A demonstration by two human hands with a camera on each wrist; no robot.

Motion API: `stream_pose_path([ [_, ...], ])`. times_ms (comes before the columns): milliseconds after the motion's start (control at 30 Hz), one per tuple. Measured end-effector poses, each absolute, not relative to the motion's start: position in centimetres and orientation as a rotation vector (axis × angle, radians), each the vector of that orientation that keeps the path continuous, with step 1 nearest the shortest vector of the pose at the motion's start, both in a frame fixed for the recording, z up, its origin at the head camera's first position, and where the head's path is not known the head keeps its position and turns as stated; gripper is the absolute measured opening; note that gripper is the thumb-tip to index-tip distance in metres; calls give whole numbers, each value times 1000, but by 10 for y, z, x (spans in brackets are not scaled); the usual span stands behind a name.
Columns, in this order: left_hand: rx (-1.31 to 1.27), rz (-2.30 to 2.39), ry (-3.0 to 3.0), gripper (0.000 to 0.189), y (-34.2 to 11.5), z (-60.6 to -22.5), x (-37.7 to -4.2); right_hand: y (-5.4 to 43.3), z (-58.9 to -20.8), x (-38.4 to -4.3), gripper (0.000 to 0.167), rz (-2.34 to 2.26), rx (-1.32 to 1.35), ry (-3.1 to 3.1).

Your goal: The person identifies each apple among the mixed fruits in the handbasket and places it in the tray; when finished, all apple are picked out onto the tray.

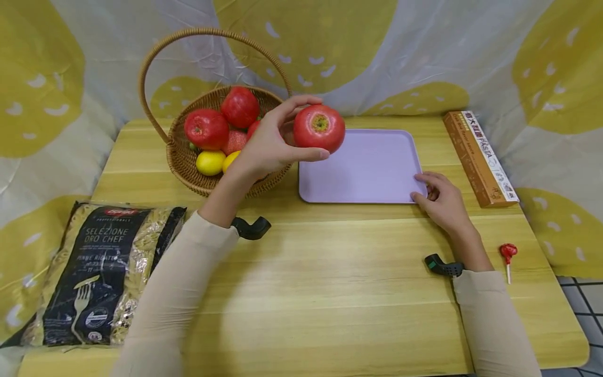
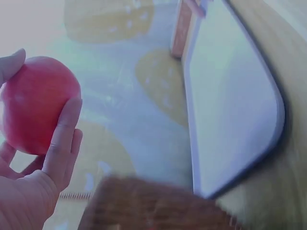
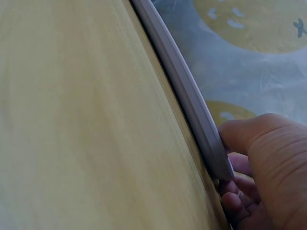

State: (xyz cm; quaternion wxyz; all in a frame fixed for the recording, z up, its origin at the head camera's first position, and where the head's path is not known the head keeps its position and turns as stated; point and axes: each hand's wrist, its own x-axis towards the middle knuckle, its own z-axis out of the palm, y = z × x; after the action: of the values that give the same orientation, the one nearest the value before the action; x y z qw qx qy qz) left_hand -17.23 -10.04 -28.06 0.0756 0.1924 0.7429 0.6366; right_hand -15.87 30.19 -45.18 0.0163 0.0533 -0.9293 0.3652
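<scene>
Above the left end of the lilac tray (image 1: 363,167), my left hand (image 1: 268,141) grips a red apple (image 1: 319,130) between thumb and fingers. The apple's yellow-green hollow faces the head camera. In the left wrist view the fingers wrap round the apple (image 2: 41,105), well above the tray (image 2: 230,96). My right hand (image 1: 440,201) pinches the tray's right edge near its front corner. The right wrist view shows the thumb at the rim (image 3: 201,124) and the other fingers curled by its underside.
A wicker basket (image 1: 181,165) with a tall handle holds red fruits (image 1: 206,129) and yellow lemons (image 1: 210,163) behind my left forearm. A pasta bag (image 1: 101,272) lies front left. On the right are a pasta box (image 1: 480,159) and a red lollipop (image 1: 508,251). A patterned curtain (image 1: 424,52) hangs behind.
</scene>
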Motion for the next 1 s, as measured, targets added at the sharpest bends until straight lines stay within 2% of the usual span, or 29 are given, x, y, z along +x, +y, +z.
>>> stream_pose_path([
  [333, 507, 1761, 2385, 77, -52, -322, -197, 302, -452, -159, 46, 1139, 136, -2877],
  [500, 393, 1791, 2436, 79, -33, -349, -207, 303, -454, -158, 46, 1148, 137, -2870],
  [800, 160, 1836, 2473, 80, -22, -393, -231, 307, -451, -158, 46, 1159, 136, -2870],
  [1000, -44, 1943, 2442, 82, -22, -410, -243, 307, -452, -160, 45, 1218, 169, -2858],
])
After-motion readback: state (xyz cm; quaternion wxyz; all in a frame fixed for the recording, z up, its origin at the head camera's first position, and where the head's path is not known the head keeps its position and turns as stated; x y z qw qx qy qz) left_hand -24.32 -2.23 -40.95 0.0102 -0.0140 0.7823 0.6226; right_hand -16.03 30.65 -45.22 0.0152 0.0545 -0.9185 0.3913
